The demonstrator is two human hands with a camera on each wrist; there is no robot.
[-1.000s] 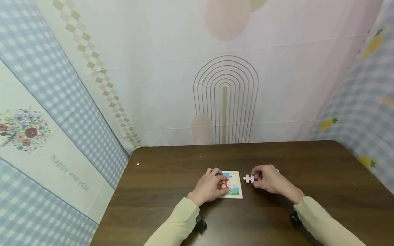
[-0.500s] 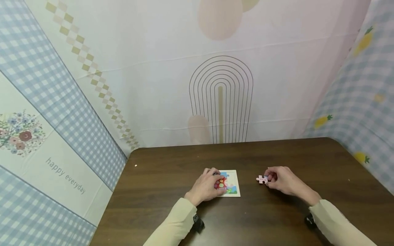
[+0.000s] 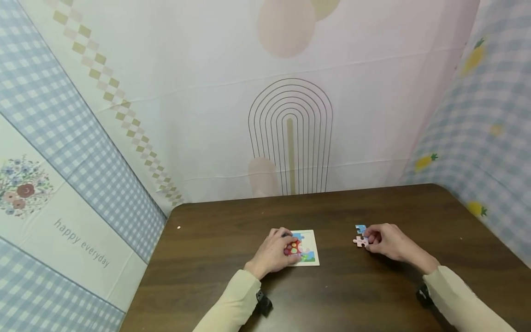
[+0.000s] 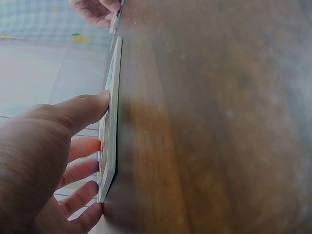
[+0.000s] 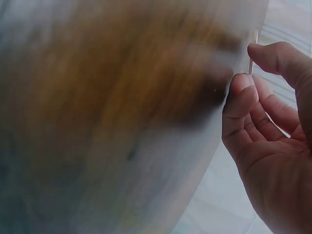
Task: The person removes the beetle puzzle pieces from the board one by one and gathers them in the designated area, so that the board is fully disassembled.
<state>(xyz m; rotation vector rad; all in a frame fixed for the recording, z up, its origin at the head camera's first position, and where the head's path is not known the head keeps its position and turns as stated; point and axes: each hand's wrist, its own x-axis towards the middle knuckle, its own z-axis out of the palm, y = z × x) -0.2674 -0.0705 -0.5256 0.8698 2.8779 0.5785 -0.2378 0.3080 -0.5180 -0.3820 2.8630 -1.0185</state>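
Observation:
My left hand (image 3: pixel 269 253) rests on a small square jigsaw board (image 3: pixel 314 251) with a pale rim and a red, blue and green picture. In the left wrist view, the spread fingers and thumb of that hand (image 4: pixel 53 151) touch the top of the board (image 4: pixel 113 131). To the right of the board, my right hand (image 3: pixel 386 240) pinches a pink jigsaw piece (image 3: pixel 359 241) low over the table. Only a thin edge of a piece (image 5: pixel 251 66) shows by the right thumb in the right wrist view. A blue jigsaw piece (image 3: pixel 359 228) lies just beyond, partly hidden by the fingers.
The dark wooden table (image 3: pixel 232 221) reaches back to a printed white cloth wall (image 3: pixel 207 115). Checked cloth hangs at both sides. A tiny white speck (image 3: pixel 179 227) lies near the table's left edge.
My right hand has carried the pink piece rightward, away from the board, close to the blue piece, which now shows more. My left hand stays on the board. The head view has shifted slightly.

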